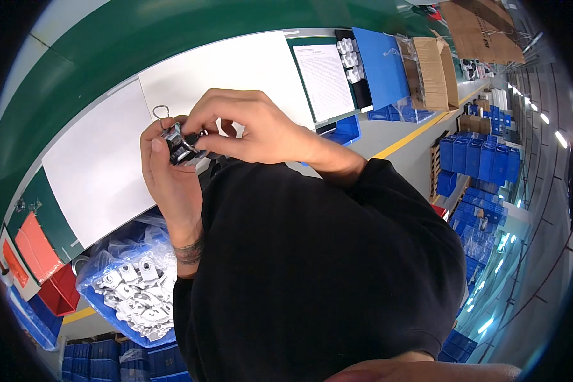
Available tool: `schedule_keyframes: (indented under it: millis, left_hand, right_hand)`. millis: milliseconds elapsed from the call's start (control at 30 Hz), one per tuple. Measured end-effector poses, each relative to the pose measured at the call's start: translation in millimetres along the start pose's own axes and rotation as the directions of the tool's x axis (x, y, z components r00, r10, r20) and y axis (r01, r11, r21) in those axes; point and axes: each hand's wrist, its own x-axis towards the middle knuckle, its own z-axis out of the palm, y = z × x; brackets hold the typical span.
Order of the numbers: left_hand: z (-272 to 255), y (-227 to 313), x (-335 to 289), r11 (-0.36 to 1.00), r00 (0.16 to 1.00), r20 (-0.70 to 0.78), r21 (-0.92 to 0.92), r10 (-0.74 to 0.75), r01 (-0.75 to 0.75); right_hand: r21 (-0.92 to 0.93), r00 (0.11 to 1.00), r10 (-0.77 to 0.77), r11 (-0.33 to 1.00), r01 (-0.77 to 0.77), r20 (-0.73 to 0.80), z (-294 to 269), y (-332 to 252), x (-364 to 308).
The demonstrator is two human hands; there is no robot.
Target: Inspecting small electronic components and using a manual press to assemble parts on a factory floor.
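My left hand (169,184) is closed around a small shiny metal part (177,146) with dark openings, held up over the white work surface (95,181). Its fingers and thumb grip the part from the left and below. A thin wire loop (162,111) stands out just above the left fingertips; whether it belongs to the part I cannot tell. From the right, my right hand (251,124) reaches in with thumb and fingers pinched on a small dark piece (199,135) against the part's side. The fingers hide much of that piece.
A plastic-lined blue bin (90,270) of white-silver parts stands at the lower left, beside a red bin (62,291). To the right lie a printed sheet (325,79), a black tray (361,95) of white parts, a blue panel (382,67) and a cardboard box (436,73).
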Motion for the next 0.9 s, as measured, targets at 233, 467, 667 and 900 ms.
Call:
schedule_keyframes:
  millis: [233, 467, 667, 900]
  left_hand:
    - [1.3, 0.3, -0.6, 1.000, 1.000, 0.012, 0.005, -0.010, 0.010]
    - [-0.7, -0.4, -1.0, 1.000, 1.000, -0.003, 0.000, -0.006, 0.006]
    - [-0.1, -0.7, -0.5, 1.000, 1.000, 0.002, 0.014, -0.006, 0.006]
    - [-2.0, -0.1, -1.1, 1.000, 1.000, 0.005, -0.004, -0.017, 0.017]
  right_hand:
    - [0.009, 0.995, 0.096, 0.995, -0.097, 0.021, -1.6, 0.4, -0.6]
    - [0.023, 1.000, 0.010, 1.000, -0.010, -0.022, 1.3, 0.9, 0.4]
    - [0.069, 0.974, 0.220, 0.972, -0.223, 0.054, -0.4, 5.0, -4.8]
    - [0.006, 1.000, 0.007, 1.000, -0.007, -0.011, 0.4, 4.5, -0.7]
